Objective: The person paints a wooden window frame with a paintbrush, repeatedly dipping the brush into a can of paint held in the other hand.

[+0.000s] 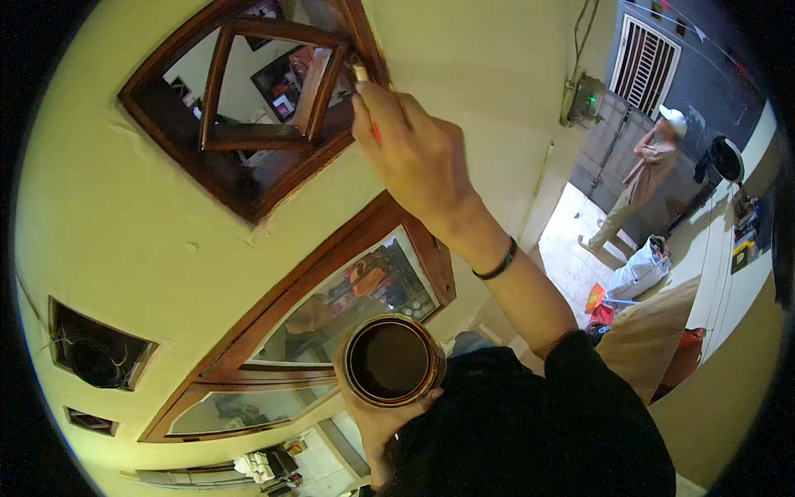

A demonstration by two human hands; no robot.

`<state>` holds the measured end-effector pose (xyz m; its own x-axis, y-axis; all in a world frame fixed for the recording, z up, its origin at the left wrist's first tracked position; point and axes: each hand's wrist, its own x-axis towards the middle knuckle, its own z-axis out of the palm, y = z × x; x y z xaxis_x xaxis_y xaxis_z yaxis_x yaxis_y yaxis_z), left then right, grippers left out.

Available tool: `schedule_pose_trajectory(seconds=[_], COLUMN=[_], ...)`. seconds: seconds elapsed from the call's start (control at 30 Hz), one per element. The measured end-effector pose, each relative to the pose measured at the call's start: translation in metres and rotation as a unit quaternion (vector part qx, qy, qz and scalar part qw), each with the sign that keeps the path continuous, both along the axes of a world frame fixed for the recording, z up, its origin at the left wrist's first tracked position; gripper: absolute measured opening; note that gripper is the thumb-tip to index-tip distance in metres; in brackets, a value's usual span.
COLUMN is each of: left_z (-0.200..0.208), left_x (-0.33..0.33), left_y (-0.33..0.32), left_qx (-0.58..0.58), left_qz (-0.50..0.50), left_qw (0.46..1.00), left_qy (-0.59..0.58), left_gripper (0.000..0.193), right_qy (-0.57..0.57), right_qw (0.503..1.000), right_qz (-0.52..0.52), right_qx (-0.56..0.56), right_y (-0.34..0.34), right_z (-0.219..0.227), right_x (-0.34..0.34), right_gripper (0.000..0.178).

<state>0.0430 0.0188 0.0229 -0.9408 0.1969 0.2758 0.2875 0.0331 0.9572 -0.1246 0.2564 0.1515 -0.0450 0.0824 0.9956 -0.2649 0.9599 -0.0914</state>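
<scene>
My right hand (422,161) is raised and closed around a paintbrush (360,73). A bit of red shows under the fingers, perhaps its handle. The brush tip meets or nearly meets the right side of a dark brown wooden window frame (286,195). Inside that frame a smaller wooden sash (257,137) stands tilted out. Lower down, my left hand (370,421) grips an open round can (352,389) from below and the side. Dark brown liquid (391,359) fills part of it, and brown smears mark its rim.
Below is a larger brown-framed glass window (224,352) in the yellow wall (166,248). Two dark wall openings, one larger (99,346), lie at left. At right a person in a white cap (646,170) stands near a gate, beyond a white sack (642,269).
</scene>
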Motion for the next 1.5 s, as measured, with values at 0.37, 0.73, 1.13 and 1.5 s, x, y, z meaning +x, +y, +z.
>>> schedule_pose_trajectory(seconds=[0.37,0.73,1.13,1.5], left_z=[0.006,-0.003,0.003,0.012], left_x=[0.002,-0.005,-0.008,-0.007], left_y=[0.007,0.000,-0.004,-0.002], left_qx=[0.031,0.085,0.023,0.048], left_qz=[0.007,-0.017,-0.018,-0.022], left_qw=[0.998,0.996,0.999,0.999], left_qy=[-0.055,-0.028,0.013,-0.007], left_gripper=[0.129,0.129,0.129,0.128], right_qy=[-0.002,-0.010,-0.088,0.040], right_qw=[0.999,0.999,0.985,0.982], right_qz=[0.032,0.026,0.021,0.049], right_qx=[-0.008,0.046,0.147,0.176], right_y=[0.014,0.023,0.039,0.039], right_z=[0.002,0.010,-0.014,0.101], right_x=[0.003,0.029,0.063,0.039], right_gripper=[0.023,0.023,0.025,0.016])
